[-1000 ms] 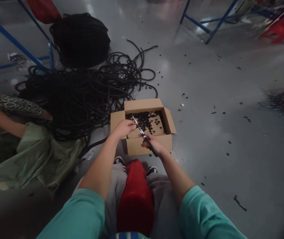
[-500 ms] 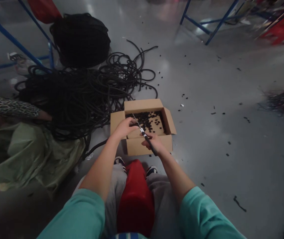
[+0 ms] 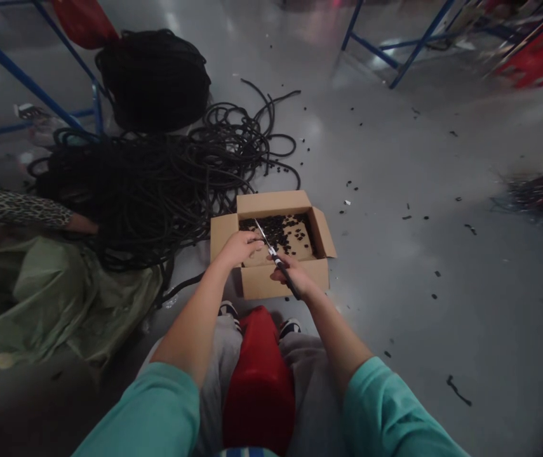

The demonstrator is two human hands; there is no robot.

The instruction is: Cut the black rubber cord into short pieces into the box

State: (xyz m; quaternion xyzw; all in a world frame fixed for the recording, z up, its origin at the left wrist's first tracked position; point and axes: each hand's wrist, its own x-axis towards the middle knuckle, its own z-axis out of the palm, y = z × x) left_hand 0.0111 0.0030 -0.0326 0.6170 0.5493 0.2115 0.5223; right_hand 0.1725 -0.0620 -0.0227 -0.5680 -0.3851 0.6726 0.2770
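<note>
My right hand (image 3: 294, 276) is wrapped round scissors (image 3: 272, 252) with dark handles, seen nearly edge-on. Their silver blades slant up and to the left over the open cardboard box (image 3: 275, 204). Just left of the blades, my left hand (image 3: 244, 246) is closed in a pinch; what lies between its fingertips is too small and dark to make out. Inside the box, many small black pieces (image 3: 275, 228) are scattered, densest towards the back and left.
A tangled heap of black cord (image 3: 157, 184) lies left of the box, below a big black coil (image 3: 157, 79). Another person's patterned sleeve (image 3: 18, 203) reaches into the heap. Green sheeting (image 3: 61, 298) lies nearby. Blue frames (image 3: 397, 60) stand behind. Black scraps dot the floor.
My left fingers have drawn closer together and moved slightly down. The scissors and my right hand stay almost where they were. The view has shifted very slightly.
</note>
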